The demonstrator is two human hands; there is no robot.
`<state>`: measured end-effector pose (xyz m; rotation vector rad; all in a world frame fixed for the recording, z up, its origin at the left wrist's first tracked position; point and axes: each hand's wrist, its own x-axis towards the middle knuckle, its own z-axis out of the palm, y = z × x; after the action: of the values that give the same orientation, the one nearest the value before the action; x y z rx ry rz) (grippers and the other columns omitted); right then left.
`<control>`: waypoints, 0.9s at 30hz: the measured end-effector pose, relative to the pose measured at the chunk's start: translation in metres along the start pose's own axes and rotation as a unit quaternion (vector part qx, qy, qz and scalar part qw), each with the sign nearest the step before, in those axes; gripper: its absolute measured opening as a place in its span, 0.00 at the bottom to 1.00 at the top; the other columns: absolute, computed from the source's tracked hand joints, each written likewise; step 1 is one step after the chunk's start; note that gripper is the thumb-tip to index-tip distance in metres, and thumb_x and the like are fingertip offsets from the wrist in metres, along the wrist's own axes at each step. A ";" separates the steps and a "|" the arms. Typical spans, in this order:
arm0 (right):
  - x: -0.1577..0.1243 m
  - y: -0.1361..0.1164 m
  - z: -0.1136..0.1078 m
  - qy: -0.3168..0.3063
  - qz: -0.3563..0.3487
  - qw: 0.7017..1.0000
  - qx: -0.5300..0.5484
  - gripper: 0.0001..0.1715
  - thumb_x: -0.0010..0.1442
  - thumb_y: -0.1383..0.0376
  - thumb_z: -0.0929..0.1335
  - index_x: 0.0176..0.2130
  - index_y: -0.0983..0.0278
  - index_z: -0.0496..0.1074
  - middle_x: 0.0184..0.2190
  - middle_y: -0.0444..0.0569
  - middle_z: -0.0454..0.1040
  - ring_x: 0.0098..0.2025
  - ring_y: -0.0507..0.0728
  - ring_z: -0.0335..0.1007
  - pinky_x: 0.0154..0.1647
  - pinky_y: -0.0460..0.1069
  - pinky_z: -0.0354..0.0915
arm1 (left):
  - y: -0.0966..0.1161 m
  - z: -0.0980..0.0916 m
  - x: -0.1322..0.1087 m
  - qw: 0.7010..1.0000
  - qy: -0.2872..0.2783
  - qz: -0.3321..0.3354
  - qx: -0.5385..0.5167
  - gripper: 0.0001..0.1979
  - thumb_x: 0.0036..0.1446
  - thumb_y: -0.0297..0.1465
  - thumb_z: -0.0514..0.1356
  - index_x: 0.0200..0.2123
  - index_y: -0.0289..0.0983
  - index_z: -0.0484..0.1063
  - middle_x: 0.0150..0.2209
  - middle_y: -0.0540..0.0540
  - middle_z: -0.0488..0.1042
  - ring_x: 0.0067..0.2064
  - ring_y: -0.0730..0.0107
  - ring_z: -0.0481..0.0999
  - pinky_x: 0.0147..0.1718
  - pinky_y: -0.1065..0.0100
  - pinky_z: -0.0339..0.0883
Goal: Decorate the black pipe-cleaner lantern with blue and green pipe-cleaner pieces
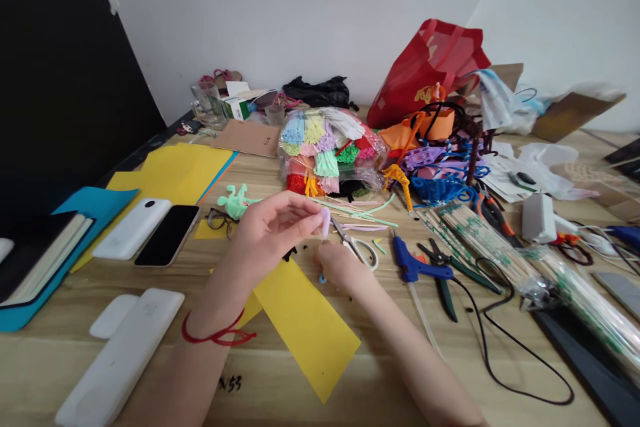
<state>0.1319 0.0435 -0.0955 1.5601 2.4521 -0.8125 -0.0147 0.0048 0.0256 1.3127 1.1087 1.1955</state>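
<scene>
My left hand (273, 230) is raised a little above the wooden table (280, 387), its fingers pinched on a small pale pink fuzzy piece (325, 221). A red string is tied round that wrist. My right hand (340, 265) rests on the table just right of it, fingers curled down onto something small and hidden; a little blue bit (323, 278) lies at its edge. A yellow paper strip (305, 323) lies under and in front of both hands. White-handled scissors (357, 247) lie just beyond my right hand.
A clear bag of coloured pipe cleaners (327, 150) and a red bag (430, 70) stand behind. A blue glue gun (413, 267), pliers (443, 273), bamboo sticks (480, 240) and a black cable (500, 360) lie right. A phone (167, 235), white power banks (131, 228) and notebook (35, 260) lie left.
</scene>
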 end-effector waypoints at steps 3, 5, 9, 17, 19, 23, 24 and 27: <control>0.002 0.011 -0.008 -0.025 -0.003 0.997 0.070 0.19 0.68 0.59 0.69 0.55 0.64 0.70 0.54 0.53 0.73 0.50 0.59 0.75 0.50 0.59 0.74 | 0.001 -0.002 -0.001 1.000 0.017 0.004 0.012 0.04 0.54 0.30 0.69 0.31 0.37 0.77 0.31 0.50 0.80 0.35 0.75 0.79 0.37 0.76 0.72; 0.000 0.020 -0.020 -0.012 -0.025 0.991 0.132 0.16 0.67 0.59 0.69 0.50 0.66 0.74 0.48 0.52 0.77 0.46 0.58 0.76 0.47 0.57 0.74 | 0.001 -0.004 -0.002 0.999 0.031 0.007 0.020 0.05 0.53 0.31 0.69 0.31 0.37 0.76 0.32 0.50 0.80 0.37 0.73 0.79 0.40 0.74 0.73; -0.016 0.029 -0.051 0.070 -0.110 0.948 0.290 0.16 0.61 0.55 0.73 0.41 0.67 0.77 0.33 0.49 0.81 0.33 0.54 0.78 0.39 0.50 0.74 | -0.001 -0.005 -0.003 0.998 0.054 0.022 0.003 0.11 0.52 0.33 0.71 0.29 0.38 0.71 0.36 0.47 0.82 0.41 0.69 0.81 0.45 0.69 0.75; -0.059 0.003 -0.072 0.154 -0.280 0.715 0.622 0.07 0.54 0.62 0.78 0.35 0.60 0.81 0.34 0.44 0.80 0.28 0.50 0.78 0.29 0.45 0.75 | -0.002 0.005 -0.017 0.981 0.083 0.151 0.091 0.07 0.60 0.31 0.66 0.33 0.39 0.69 0.40 0.47 0.82 0.44 0.66 0.83 0.46 0.64 0.77; -0.067 -0.004 -0.074 0.183 -0.297 0.704 0.618 0.04 0.55 0.67 0.77 0.34 0.59 0.82 0.37 0.45 0.80 0.35 0.50 0.79 0.35 0.45 0.76 | -0.001 0.008 -0.022 0.953 0.096 0.234 0.169 0.05 0.61 0.26 0.64 0.35 0.41 0.70 0.43 0.49 0.81 0.46 0.67 0.81 0.50 0.64 0.75; -0.081 -0.014 -0.077 0.254 -0.295 0.716 0.579 0.08 0.56 0.69 0.77 0.37 0.55 0.84 0.41 0.46 0.78 0.46 0.53 0.76 0.47 0.48 0.75 | 0.002 0.009 -0.030 0.857 0.117 0.395 0.309 0.13 0.57 0.20 0.65 0.40 0.43 0.72 0.44 0.51 0.80 0.45 0.71 0.80 0.50 0.66 0.74; -0.084 -0.015 -0.077 0.266 -0.293 0.717 0.574 0.09 0.56 0.68 0.77 0.38 0.55 0.83 0.41 0.47 0.78 0.47 0.54 0.76 0.48 0.49 0.75 | 0.003 0.009 -0.032 0.836 0.120 0.418 0.334 0.15 0.56 0.19 0.65 0.42 0.44 0.72 0.44 0.51 0.80 0.45 0.71 0.80 0.49 0.67 0.74; -0.089 -0.019 -0.076 0.308 -0.289 0.715 0.558 0.08 0.56 0.66 0.77 0.38 0.55 0.83 0.41 0.47 0.79 0.48 0.56 0.76 0.51 0.52 0.75 | 0.007 0.007 -0.035 0.798 0.114 0.447 0.389 0.17 0.56 0.20 0.66 0.44 0.45 0.72 0.44 0.50 0.80 0.46 0.68 0.81 0.48 0.66 0.74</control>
<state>0.1702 0.0041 0.0099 1.3359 3.1699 -2.6733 -0.0108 -0.0310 0.0298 2.5799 1.2383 1.6670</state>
